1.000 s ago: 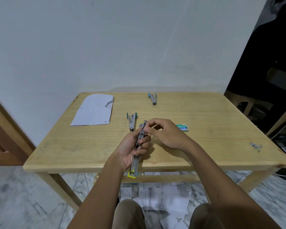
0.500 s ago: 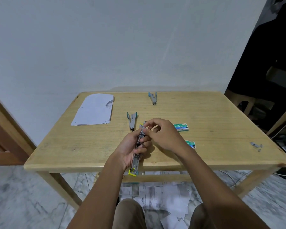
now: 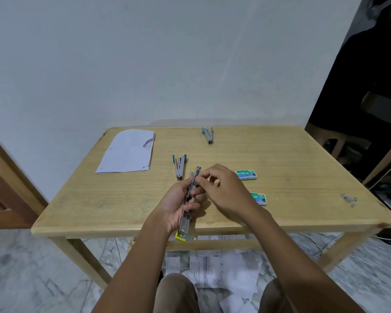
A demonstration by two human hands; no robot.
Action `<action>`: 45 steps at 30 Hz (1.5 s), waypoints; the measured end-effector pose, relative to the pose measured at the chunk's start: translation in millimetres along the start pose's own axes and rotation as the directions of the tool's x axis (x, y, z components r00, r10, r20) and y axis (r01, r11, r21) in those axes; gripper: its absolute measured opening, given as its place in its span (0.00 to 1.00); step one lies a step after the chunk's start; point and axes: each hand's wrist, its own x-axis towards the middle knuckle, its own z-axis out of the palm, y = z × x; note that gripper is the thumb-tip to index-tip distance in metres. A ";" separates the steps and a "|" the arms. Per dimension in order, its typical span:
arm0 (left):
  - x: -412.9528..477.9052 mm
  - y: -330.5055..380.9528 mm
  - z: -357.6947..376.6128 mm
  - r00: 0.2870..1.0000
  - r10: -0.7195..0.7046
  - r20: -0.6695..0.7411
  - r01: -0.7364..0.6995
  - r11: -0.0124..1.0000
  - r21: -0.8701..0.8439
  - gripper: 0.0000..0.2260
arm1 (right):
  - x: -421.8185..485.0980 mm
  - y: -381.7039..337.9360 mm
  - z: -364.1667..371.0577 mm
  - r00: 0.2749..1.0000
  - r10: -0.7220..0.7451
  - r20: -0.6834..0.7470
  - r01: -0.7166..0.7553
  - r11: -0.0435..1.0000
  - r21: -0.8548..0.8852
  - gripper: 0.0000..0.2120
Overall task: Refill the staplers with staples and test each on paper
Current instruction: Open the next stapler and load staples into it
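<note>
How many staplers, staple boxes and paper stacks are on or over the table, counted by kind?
Staplers: 3, the yellow-ended stapler open in the left hand, the green-tipped stapler, the blue stapler.
Staple boxes: 2, far box, near box.
Paper stacks: 1.
Total: 6.

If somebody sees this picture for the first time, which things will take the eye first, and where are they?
First the two hands at the near middle of the table: the left hand holds an opened stapler with a yellow end, and the right hand works at its upper part. Next, the white paper stack at the far left, and two green staple boxes right of the hands.
</note>
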 end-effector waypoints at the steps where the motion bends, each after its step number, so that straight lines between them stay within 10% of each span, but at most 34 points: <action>1: -0.1 0.0 -0.3 1.000 0.001 -0.011 -0.001 1.000 0.012 0.19 | -2.7 3.3 -1.7 0.998 -0.055 0.045 0.056 0.998 -0.030 0.07; 12: -1.1 -0.4 -0.6 1.000 0.007 -0.015 -0.007 0.999 0.035 0.15 | 2.7 2.3 -35.2 0.900 -0.225 0.372 0.367 0.853 -0.371 0.19; 21: 1.5 0.2 -3.4 1.000 -0.016 0.023 0.016 1.000 -0.007 0.15 | 16.1 -1.1 -38.1 0.943 -0.232 0.240 0.334 0.681 -0.652 0.18; 34: 4.9 -1.4 -4.9 1.000 0.025 -0.009 -0.026 1.000 -0.017 0.17 | 8.8 1.3 -22.1 0.957 -0.242 0.160 0.290 0.833 -0.471 0.15; 40: 1.8 -1.3 -4.1 0.999 0.014 -0.035 -0.016 0.998 -0.058 0.19 | -11.8 -0.9 -14.4 0.970 -0.232 0.073 0.229 0.972 0.050 0.07; 45: 0.6 -1.2 -3.0 0.997 0.048 -0.059 -0.052 0.997 -0.061 0.17 | -25.5 8.1 1.9 0.956 -0.288 -0.056 0.292 0.953 0.077 0.05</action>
